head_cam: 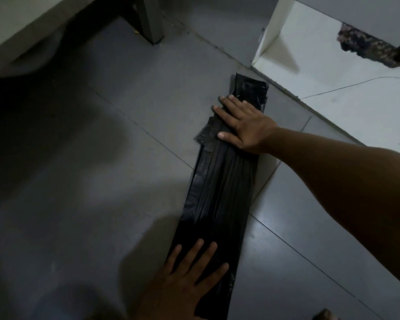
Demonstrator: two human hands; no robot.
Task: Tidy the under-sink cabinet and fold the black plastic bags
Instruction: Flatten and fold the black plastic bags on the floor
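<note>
Black plastic, folded lengthwise into one long narrow strip, is what I have under both hands: the bag lies flat on the grey tiled floor, running from near my body up toward the open cabinet. I count one strip, though its layered edges suggest several thicknesses and I cannot tell how many bags make it up.

My right hand presses flat on the far part of the bag, fingers straight and spread wide, holding nothing. My left hand lies flat on the near end, its fingers likewise straight and spread, palm down on the plastic.

The cabinet is the only container I see; its white interior holds a dark, ragged patch at the back wall, and a thin wire lies across its floor. The far tip of the bag lies just beside the cabinet's front edge.

A grey furniture leg stands on the tiles at upper left. I can read no labels or writing anywhere.
</note>
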